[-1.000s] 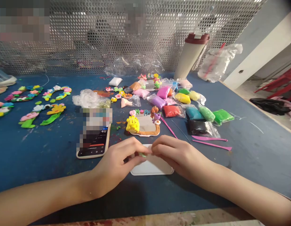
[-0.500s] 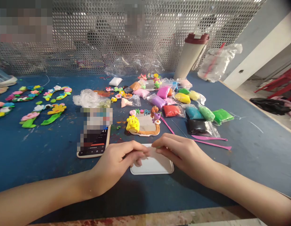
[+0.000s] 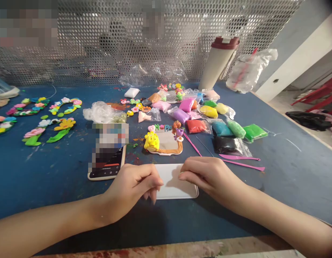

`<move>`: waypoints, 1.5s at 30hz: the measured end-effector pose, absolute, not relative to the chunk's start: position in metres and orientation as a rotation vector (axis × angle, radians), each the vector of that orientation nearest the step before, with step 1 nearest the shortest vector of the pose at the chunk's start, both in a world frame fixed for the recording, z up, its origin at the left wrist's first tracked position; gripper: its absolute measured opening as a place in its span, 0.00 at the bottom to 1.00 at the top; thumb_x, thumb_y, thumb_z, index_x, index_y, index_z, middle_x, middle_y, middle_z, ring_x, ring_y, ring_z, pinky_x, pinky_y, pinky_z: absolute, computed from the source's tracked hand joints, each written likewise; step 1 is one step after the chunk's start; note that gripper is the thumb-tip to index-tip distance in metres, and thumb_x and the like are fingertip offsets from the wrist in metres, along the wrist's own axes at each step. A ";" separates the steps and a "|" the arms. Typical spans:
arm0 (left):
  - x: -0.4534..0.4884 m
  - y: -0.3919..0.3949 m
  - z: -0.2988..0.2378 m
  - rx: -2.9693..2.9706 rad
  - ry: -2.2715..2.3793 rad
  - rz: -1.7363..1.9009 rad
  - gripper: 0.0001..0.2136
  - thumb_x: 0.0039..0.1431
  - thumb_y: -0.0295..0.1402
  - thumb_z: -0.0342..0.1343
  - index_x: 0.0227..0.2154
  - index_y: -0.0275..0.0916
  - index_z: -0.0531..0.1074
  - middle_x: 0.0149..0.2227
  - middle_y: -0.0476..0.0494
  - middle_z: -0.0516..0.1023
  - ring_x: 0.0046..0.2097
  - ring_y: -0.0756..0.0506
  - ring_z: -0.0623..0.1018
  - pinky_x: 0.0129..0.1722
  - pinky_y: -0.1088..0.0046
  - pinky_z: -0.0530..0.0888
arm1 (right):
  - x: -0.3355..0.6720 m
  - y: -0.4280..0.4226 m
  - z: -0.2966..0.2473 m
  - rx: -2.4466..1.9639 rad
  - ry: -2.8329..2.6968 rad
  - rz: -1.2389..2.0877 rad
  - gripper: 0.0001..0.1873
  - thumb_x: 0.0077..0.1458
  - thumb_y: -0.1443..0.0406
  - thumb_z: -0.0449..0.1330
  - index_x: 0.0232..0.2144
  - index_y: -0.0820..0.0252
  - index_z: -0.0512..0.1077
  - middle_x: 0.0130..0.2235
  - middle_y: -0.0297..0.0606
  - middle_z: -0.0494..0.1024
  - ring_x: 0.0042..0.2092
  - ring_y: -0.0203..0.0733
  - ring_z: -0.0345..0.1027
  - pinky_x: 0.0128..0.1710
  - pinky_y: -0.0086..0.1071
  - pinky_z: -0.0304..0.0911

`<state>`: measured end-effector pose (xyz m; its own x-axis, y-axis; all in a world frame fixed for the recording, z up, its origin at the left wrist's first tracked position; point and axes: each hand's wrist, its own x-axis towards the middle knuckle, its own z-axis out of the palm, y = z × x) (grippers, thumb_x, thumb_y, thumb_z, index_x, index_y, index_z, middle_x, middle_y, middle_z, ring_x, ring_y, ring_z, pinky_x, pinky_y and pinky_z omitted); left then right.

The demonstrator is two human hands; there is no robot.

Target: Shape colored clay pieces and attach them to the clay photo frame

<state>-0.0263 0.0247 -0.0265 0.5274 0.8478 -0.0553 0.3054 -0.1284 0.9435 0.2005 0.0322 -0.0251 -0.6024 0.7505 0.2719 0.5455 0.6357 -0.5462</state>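
Note:
A white rounded board (image 3: 172,188) lies flat on the table in front of me. My left hand (image 3: 140,182) is over its left end, thumb pressed to the curled forefinger and the other fingers hanging down. At the board's right end, my right hand (image 3: 205,173) is closed, thumb and fingertips together. Whatever either pinch may hold is hidden or too small to make out. Just beyond the board lies a frame (image 3: 169,151) decorated with modelling clay, bearing a yellow figure (image 3: 151,141) and coloured letters (image 3: 163,127).
Left of the board is a phone (image 3: 108,166). Pink modelling tools (image 3: 243,163) lie to the right, near bagged clay such as a black packet (image 3: 225,144). A tumbler (image 3: 218,64) stands at the back by a perforated metal screen (image 3: 96,46). Clay flower pieces (image 3: 64,124) lie left.
My hands have moved apart: the left one shifted left and slightly down, away from the right. A speck of green at the right fingertips no longer shows. More of the board's middle is visible.

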 end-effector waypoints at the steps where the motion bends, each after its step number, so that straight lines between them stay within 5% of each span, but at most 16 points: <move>1: -0.027 0.025 -0.027 1.710 0.998 0.623 0.14 0.63 0.35 0.53 0.22 0.38 0.72 0.20 0.52 0.75 0.22 0.53 0.70 0.23 0.79 0.66 | 0.201 0.032 -0.025 -1.013 -2.368 0.579 0.16 0.64 0.61 0.53 0.26 0.61 0.72 0.23 0.33 0.73 0.24 0.33 0.66 0.23 0.24 0.58; 5: -0.025 0.025 -0.028 1.830 1.057 0.673 0.03 0.58 0.29 0.58 0.32 0.40 0.77 0.28 0.52 0.77 0.28 0.52 0.74 0.27 0.79 0.68 | 0.201 0.031 -0.022 -1.002 -2.280 0.747 0.08 0.62 0.68 0.54 0.35 0.59 0.74 0.33 0.36 0.78 0.33 0.34 0.72 0.31 0.24 0.63; 9: -0.025 0.026 -0.027 1.882 0.972 0.717 0.11 0.64 0.25 0.49 0.40 0.41 0.76 0.33 0.50 0.77 0.29 0.53 0.74 0.30 0.79 0.70 | 0.201 0.032 -0.019 -1.033 -2.213 0.832 0.11 0.62 0.70 0.53 0.39 0.58 0.75 0.35 0.36 0.78 0.35 0.34 0.71 0.33 0.25 0.63; 14: -0.027 0.026 -0.026 1.912 1.000 0.681 0.08 0.62 0.30 0.55 0.28 0.39 0.77 0.26 0.52 0.74 0.26 0.52 0.71 0.27 0.79 0.68 | 0.200 0.031 -0.018 -1.226 -2.147 0.980 0.14 0.60 0.62 0.56 0.25 0.59 0.74 0.21 0.30 0.74 0.23 0.32 0.64 0.22 0.24 0.58; 19: -0.025 0.028 -0.030 1.930 0.903 0.765 0.08 0.59 0.24 0.57 0.35 0.42 0.79 0.36 0.49 0.77 0.37 0.50 0.76 0.35 0.78 0.72 | 0.200 0.033 -0.019 -1.108 -2.080 1.017 0.05 0.58 0.68 0.57 0.32 0.58 0.74 0.37 0.35 0.80 0.39 0.37 0.73 0.38 0.28 0.65; 21: -0.024 0.028 -0.030 1.923 0.893 0.772 0.10 0.60 0.22 0.55 0.37 0.42 0.78 0.38 0.49 0.79 0.40 0.50 0.77 0.40 0.78 0.72 | 0.200 0.034 -0.019 -1.150 -2.035 1.076 0.06 0.60 0.68 0.56 0.34 0.58 0.73 0.37 0.35 0.80 0.38 0.37 0.73 0.37 0.28 0.65; 26: -0.025 0.026 -0.026 1.807 1.083 0.653 0.05 0.58 0.30 0.58 0.27 0.39 0.75 0.24 0.53 0.76 0.26 0.52 0.73 0.26 0.78 0.68 | 0.201 0.034 -0.019 -1.277 -2.039 1.121 0.16 0.61 0.61 0.55 0.23 0.60 0.71 0.20 0.29 0.72 0.23 0.32 0.64 0.23 0.24 0.58; 31: -0.023 0.026 -0.026 1.833 1.041 0.732 0.03 0.57 0.27 0.58 0.28 0.39 0.75 0.28 0.51 0.76 0.30 0.51 0.75 0.30 0.77 0.69 | 0.200 0.033 -0.020 -1.116 -2.159 1.065 0.06 0.58 0.69 0.59 0.35 0.57 0.75 0.36 0.33 0.80 0.36 0.35 0.72 0.36 0.26 0.65; 35: -0.023 0.026 -0.025 1.777 1.077 0.706 0.03 0.58 0.28 0.58 0.29 0.40 0.74 0.27 0.52 0.76 0.29 0.51 0.75 0.28 0.78 0.68 | 0.201 0.034 -0.020 -1.238 -2.166 1.025 0.04 0.59 0.65 0.59 0.33 0.57 0.74 0.31 0.31 0.79 0.30 0.33 0.69 0.29 0.24 0.62; 40: -0.027 0.026 -0.026 1.781 0.967 0.670 0.17 0.65 0.34 0.50 0.20 0.38 0.68 0.20 0.53 0.71 0.25 0.53 0.71 0.28 0.78 0.67 | 0.202 0.036 -0.023 -1.067 -2.309 0.891 0.06 0.59 0.65 0.59 0.32 0.60 0.75 0.33 0.36 0.75 0.31 0.33 0.68 0.31 0.25 0.63; 45: -0.026 0.026 -0.029 1.898 0.974 0.765 0.05 0.60 0.28 0.57 0.29 0.41 0.74 0.34 0.51 0.69 0.33 0.52 0.72 0.32 0.80 0.69 | 0.202 0.034 -0.027 -0.924 -2.422 0.763 0.05 0.58 0.69 0.60 0.37 0.60 0.75 0.38 0.40 0.72 0.39 0.39 0.69 0.39 0.31 0.67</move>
